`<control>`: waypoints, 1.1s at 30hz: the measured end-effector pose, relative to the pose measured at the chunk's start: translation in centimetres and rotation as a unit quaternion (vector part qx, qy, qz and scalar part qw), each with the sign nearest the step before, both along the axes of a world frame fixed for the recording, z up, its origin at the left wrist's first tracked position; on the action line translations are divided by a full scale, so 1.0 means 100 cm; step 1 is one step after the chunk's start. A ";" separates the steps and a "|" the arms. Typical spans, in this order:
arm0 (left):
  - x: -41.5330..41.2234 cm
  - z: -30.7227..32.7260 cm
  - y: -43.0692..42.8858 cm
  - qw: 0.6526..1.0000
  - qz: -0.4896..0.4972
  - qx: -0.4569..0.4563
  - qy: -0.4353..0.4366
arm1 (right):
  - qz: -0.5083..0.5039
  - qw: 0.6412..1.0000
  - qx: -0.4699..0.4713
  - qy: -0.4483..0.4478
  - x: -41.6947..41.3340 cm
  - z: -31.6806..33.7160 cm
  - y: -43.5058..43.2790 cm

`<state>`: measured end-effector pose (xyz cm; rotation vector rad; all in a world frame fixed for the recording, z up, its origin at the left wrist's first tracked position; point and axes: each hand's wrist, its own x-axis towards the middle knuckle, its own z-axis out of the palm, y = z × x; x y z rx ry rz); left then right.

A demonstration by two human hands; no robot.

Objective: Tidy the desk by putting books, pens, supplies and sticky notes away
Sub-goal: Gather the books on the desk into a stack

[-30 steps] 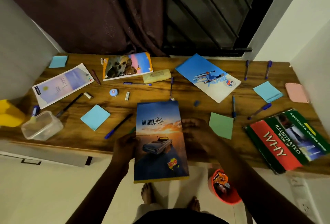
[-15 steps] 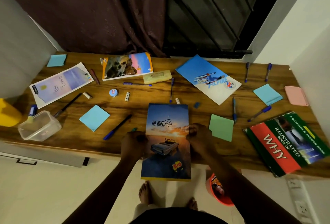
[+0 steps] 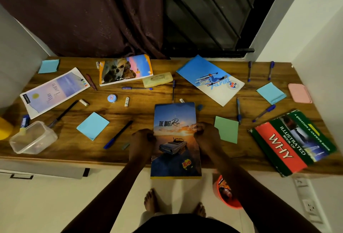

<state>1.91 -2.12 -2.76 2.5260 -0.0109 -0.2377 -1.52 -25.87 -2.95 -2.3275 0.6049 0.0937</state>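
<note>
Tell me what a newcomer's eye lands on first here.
First, The Quiet Ride book, gripped at its sides by the left hand and right hand at the desk's near edge. Then the red and green WHY book at the near right corner.

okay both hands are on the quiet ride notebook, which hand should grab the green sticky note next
Right. The right hand sits just beside the green sticky note; the left hand is across the notebook.

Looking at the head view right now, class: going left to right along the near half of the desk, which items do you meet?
Clear plastic container → blue sticky pad → blue pen → The Quiet Ride notebook → green sticky pad → Illustrated Book of Why.
</note>
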 end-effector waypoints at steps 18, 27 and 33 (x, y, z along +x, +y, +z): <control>0.021 0.022 -0.029 0.993 -0.042 -0.098 -0.048 | -0.045 0.996 0.043 -0.071 -0.003 0.025 -0.015; 0.065 0.042 -0.071 0.972 -0.169 -0.154 -0.047 | -0.112 0.982 0.087 -0.121 0.025 0.038 -0.049; 0.084 0.048 -0.124 0.963 -0.213 -0.166 -0.011 | -0.143 0.982 0.059 -0.113 0.051 0.044 -0.103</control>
